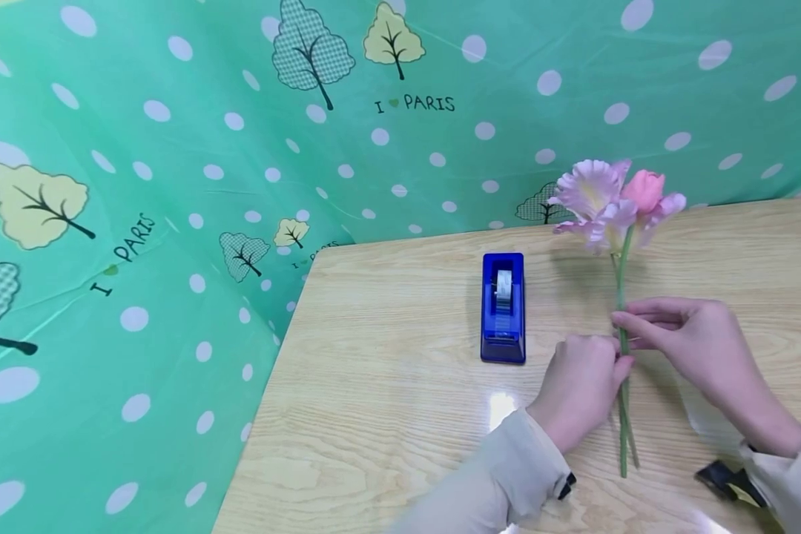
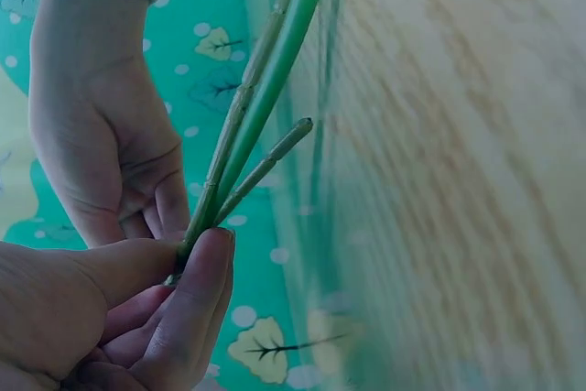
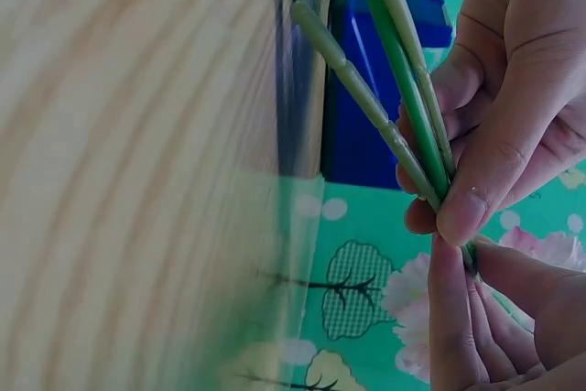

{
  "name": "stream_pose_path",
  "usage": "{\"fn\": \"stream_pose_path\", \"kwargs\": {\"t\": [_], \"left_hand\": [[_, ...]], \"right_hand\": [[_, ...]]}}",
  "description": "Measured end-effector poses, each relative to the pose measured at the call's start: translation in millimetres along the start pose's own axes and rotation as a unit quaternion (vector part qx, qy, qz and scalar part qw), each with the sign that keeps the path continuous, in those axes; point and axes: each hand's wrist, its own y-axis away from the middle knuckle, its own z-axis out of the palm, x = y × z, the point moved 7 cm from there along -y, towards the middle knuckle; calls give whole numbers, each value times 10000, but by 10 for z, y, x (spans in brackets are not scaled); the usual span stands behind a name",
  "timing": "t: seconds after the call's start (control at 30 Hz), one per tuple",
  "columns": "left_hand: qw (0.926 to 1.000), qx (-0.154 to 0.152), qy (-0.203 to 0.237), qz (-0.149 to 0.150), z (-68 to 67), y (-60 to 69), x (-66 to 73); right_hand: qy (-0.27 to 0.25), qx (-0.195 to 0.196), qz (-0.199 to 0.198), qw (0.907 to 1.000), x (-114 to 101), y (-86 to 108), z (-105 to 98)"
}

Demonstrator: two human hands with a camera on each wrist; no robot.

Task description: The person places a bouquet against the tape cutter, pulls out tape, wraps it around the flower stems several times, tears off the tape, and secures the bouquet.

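Note:
Pale purple ruffled flowers [image 1: 590,194] and a pink tulip [image 1: 644,191] stand bunched over the right part of the table, their green stems [image 1: 624,437] running down toward me. My left hand [image 1: 582,382] pinches the stems between thumb and fingers. Just above it, my right hand [image 1: 704,345] holds the same stems with thumb and fingertips. In the right wrist view a smooth green stem [image 3: 398,57], a thinner jointed stem and a short jointed stem [image 3: 352,80] fan out from the left hand's grip. Both hands meet closely there.
A blue tape dispenser [image 1: 503,350] with a roll of clear tape stands on the wooden table [image 1: 387,371], left of the hands. Green dotted cloth [image 1: 173,148] hangs behind and to the left. A black strap-like object [image 1: 727,478] is by the right sleeve.

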Motion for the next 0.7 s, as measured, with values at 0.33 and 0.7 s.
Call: {"fn": "stream_pose_path", "kwargs": {"t": [0.33, 0.7], "left_hand": [[9997, -132, -151, 149, 185, -130, 105], [9978, -368, -523, 180, 317, -258, 271]], "right_hand": [[528, -424, 274, 9973, 199, -77, -88], [1008, -870, 453, 9901, 359, -175, -229]]}}
